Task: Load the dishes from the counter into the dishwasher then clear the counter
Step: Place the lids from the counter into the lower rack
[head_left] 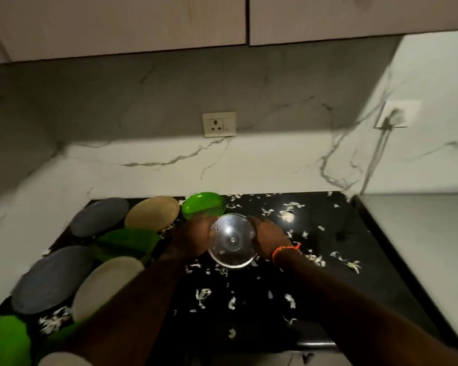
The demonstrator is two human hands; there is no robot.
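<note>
Both hands on a round glass lid (232,240) with a metal rim, held tilted over the black worktop (328,260), roughly frame centre. Left hand (193,237) grips the lid's rim at its 9 o'clock, fingers curled round the edge. Right hand (269,237) grips the rim at 3 o'clock, same curl; orange band (286,250) on that wrist. Can't tell if the lid's lower edge touches the worktop or hangs just above it.

Green bowl (203,206) sits just beyond the lid at 12 o'clock, near the wall, tilted.

Dishes cluster at 9 o'clock of the lid, all on the worktop:
- beige plate (152,213) just beside the green bowl
- grey plate (99,216) further out at 9
- green square dish (128,243) between those and the lower row, partly behind the left forearm
- second grey plate (53,280) at 8 o'clock
- cream plate (107,285) beside it, partly under the left forearm
- another green dish (6,342) at the frame's 7 o'clock corner, blurred

White scraps (202,295) litter the worktop, mostly from 3 to 6 o'clock of the lid.

Marble-look wall behind carries a socket (219,124) at 12 o'clock; a second socket with a plug and cord (393,116) at 2 o'clock on the side wall.
</note>
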